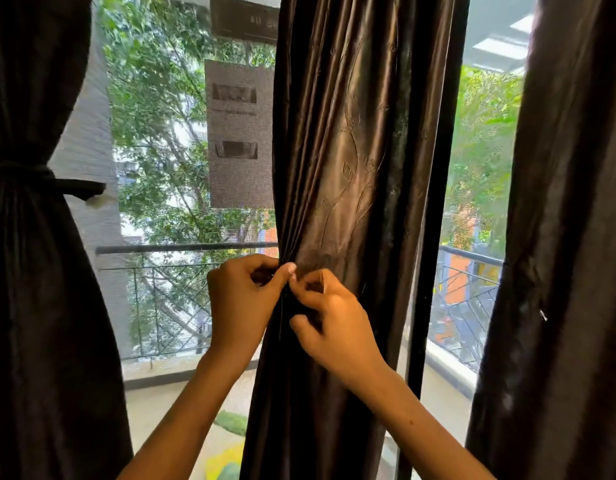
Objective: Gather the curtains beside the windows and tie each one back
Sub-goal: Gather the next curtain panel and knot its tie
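Left hand [242,303] and right hand [329,320] at centre, fingers curled, pinching gathered middle curtain [348,150]. Left curtain [32,271] already cinched with tie-back [39,178]. Right curtain [563,237] hangs loose.

Left hand [242,299] and right hand [329,317] pinch the gathered middle curtain [351,150].

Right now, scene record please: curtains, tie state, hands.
left curtain: gathered, tied back with a dark band
middle curtain: bunched at waist height, no finished tie visible
right curtain: hangs loose, no tie in view
left hand: pinches the middle curtain's gathered edge
right hand: pinches the same gather, touching the left hand
window: balcony railing and trees behind
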